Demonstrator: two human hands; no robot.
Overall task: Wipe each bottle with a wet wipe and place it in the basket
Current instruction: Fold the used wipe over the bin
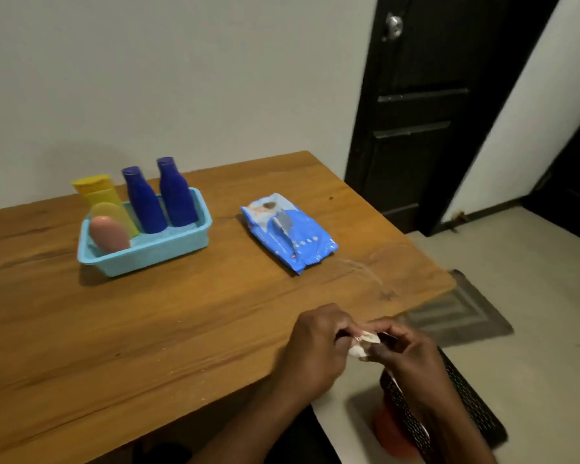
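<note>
A light blue basket (168,246) stands on the wooden table (148,323) at the left. Inside it are two dark blue bottles (144,202) (176,195) standing upright, a yellow tube (101,195) and a pink bottle (109,233) leaning at the left end. A blue pack of wet wipes (287,231) lies to the right of the basket. At the table's front right edge, my left hand (315,346) and my right hand (412,356) together pinch a crumpled white wet wipe (364,344) between them.
Below my hands, off the table's edge, stands a black perforated bin (449,413) on the pale floor. A grey mat (459,313) lies beyond it. A dark door (426,112) is in the wall at the right.
</note>
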